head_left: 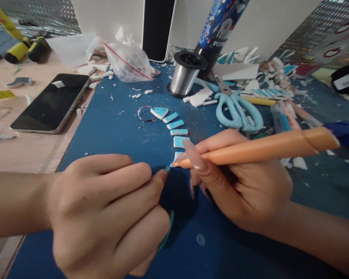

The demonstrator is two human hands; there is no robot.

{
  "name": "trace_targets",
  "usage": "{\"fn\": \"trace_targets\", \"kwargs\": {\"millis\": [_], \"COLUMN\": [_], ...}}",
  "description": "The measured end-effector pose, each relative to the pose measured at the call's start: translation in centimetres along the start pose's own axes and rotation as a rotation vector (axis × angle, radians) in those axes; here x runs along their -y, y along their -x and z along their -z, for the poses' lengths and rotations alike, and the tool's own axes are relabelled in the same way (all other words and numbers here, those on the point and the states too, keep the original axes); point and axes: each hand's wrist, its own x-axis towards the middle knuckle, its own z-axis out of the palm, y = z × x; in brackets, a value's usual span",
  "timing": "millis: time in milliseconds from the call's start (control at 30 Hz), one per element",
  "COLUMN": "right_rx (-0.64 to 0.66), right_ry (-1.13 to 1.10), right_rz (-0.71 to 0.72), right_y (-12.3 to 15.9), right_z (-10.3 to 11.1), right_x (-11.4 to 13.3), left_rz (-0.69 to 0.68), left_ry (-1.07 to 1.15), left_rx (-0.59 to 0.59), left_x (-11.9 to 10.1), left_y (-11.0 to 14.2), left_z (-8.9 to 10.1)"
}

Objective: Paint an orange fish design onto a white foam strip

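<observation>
— What might go wrong from here?

— The pen (pixel 264 149) could skid off the nearest piece (pixel 178 155), mid-frame, and mark its edge or my left hand (pixel 110 217), since the tip sits so close to both. The other pieces (pixel 181 142) curve upward from it to the loop (pixel 147 120) and look loose on the table (pixel 113 135), so I suspect a nudge from my knuckles would break the line

— And how are your hands placed?

— My right hand (pixel 250 186) comes in from the lower right, fingers closed round the pen, which lies nearly level with its tip pointing left. My left enters from the left edge, back of the hand up, fingers curled, one fingertip just beside the pen tip; whether they pinch anything I can't tell
</observation>
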Motion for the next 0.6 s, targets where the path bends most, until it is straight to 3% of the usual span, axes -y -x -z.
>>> {"fn": "trace_targets", "kwargs": {"millis": [133, 433, 600], "right_rx": [0.013, 0.048, -0.065], "right_ry": [0.004, 0.005, 0.058], "right_rz": [-0.019, 0.018, -0.032], "right_y": [-0.08, -0.39, 0.11], "right_z": [-0.26, -0.22, 0.28], "right_x": [-0.19, -0.19, -0.19], "left_rz": [-0.001, 0.011, 0.009], "left_ry": [0.003, 0.012, 0.003], "left_rx": [-0.041, -0.007, -0.062], "left_x": [-0.05, -0.02, -0.08], "left_y": [0.63, 0.19, 0.38], "left_z": [-0.32, 0.17, -0.07]}}
